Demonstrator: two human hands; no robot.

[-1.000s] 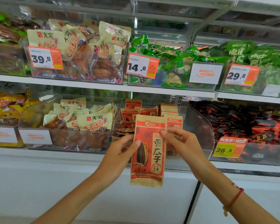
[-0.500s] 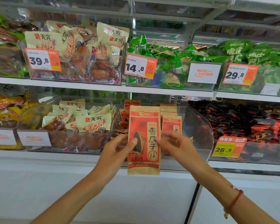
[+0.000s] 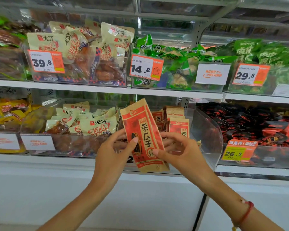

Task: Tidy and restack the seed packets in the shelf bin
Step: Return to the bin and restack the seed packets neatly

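I hold a tan and red sunflower seed packet in front of the clear shelf bin, its top tilted to the left. My left hand pinches its left edge with the thumb on the front. My right hand pinches its lower right edge the same way. More seed packets stand upright in a row inside the bin behind the held one; their lower parts are hidden.
A bin of cream chicken snack packs sits to the left, a bin of dark red and black packs to the right. The upper shelf carries bins with price tags 39.8, 14.8 and 29.8. White cabinet front lies below.
Both hands have lifted the packet higher toward the bin and tipped its top to the left. My right hand's grip slid lower on the packet's right edge.
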